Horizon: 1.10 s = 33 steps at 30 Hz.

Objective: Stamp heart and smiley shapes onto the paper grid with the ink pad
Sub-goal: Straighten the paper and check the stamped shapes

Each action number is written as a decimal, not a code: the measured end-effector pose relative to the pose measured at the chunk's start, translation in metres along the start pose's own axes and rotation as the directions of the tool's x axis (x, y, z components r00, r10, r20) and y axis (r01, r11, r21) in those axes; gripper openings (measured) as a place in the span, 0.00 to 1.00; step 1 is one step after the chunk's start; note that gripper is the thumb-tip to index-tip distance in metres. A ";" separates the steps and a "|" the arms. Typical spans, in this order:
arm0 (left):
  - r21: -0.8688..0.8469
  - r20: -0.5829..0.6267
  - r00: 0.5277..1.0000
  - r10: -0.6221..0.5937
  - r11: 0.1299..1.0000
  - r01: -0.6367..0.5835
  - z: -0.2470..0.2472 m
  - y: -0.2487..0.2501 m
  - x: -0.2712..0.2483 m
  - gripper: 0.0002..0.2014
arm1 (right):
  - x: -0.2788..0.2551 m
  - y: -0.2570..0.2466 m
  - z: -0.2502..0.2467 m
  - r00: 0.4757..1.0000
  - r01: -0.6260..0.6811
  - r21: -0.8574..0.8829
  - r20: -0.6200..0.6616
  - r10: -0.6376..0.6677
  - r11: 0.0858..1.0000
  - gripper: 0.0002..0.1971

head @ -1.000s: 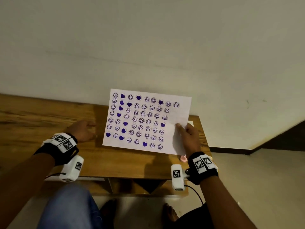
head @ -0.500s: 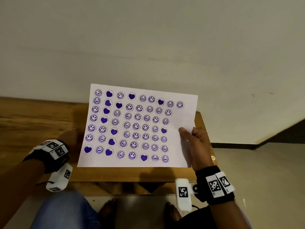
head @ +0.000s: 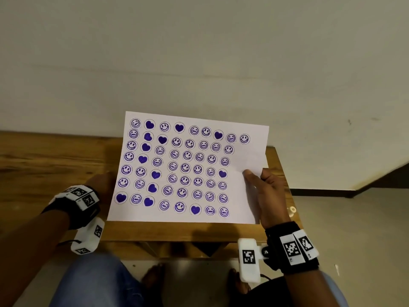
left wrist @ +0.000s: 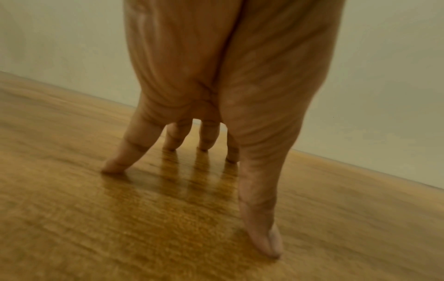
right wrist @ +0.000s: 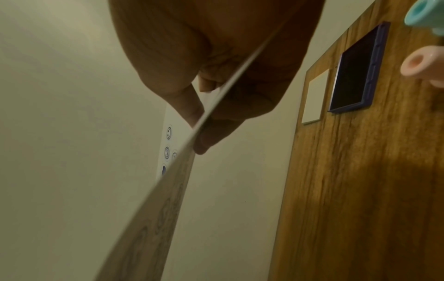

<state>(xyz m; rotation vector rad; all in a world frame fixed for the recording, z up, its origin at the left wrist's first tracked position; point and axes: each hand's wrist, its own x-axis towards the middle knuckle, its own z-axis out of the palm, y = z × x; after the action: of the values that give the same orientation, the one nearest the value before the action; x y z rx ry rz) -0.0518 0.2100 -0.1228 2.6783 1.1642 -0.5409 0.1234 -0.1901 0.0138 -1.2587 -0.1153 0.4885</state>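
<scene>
A white paper sheet (head: 243, 156) covered with several purple smiley and heart stamps is lifted off the wooden table (head: 55, 160). My right hand (head: 263, 187) pinches its right edge, thumb on top and fingers beneath; the right wrist view shows the sheet (right wrist: 149, 218) edge-on between thumb and fingers. My left hand (head: 100, 185) rests on the table left of the sheet, partly hidden behind it, with straight fingertips (left wrist: 115, 167) touching the wood. The dark blue ink pad (right wrist: 355, 72) lies open on the table, with a pink stamp (right wrist: 423, 64) and a teal stamp (right wrist: 427, 13) beside it.
A white square card (right wrist: 314, 97) lies next to the ink pad near the table's far edge. A plain wall (head: 199, 52) rises behind the table. The table's right end (head: 285, 173) drops to a tiled floor (head: 354, 229). My legs show below the front edge.
My right hand has lifted the sheet off the table and drawn it toward me, so it now looks larger and tilted up. My left hand has stayed on the table, now partly covered by the sheet.
</scene>
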 end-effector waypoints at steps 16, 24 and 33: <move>-0.056 0.150 0.987 0.061 0.997 -0.053 -0.029 0.021 -0.035 0.55 | 0.063 0.082 0.009 0.994 -0.103 -0.765 -0.092 0.050 0.636 0.12; -0.119 0.126 0.989 0.072 0.991 -0.057 -0.028 0.020 -0.035 0.57 | 0.065 0.102 0.015 0.991 -0.134 -0.901 -0.118 0.064 0.412 0.17; -0.144 0.125 0.989 0.076 0.988 -0.057 -0.027 0.020 -0.036 0.58 | 0.067 0.093 0.017 0.994 -0.102 -0.965 -0.092 0.050 0.243 0.20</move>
<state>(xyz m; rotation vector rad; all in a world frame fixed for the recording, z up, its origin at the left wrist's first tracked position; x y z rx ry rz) -0.0533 0.1803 -0.0835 2.5126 1.0333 -0.5904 0.1504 -0.1268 -0.0797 -2.5747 -0.3719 0.4657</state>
